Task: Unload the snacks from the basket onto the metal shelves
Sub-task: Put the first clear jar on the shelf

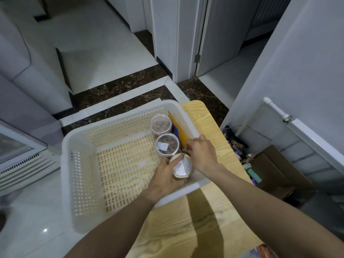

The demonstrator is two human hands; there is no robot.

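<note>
Wooden table (214,127) holds basket (81,183); left fingers (164,162) wrap foil-topped can (182,167), right fingers (192,143) pinch yellow packet (179,127).

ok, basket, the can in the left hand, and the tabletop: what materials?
Basket: white moulded plastic, matte, perforated walls and floor.
Can: top looks like embossed silvery foil, goldish metal rim; body hidden.
Tabletop: pale wood grain, maybe laminate.

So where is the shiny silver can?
In the head view, the shiny silver can is in the near right corner of the white basket, held by the left hand, right beside the nearer clear jar of nuts.
</note>
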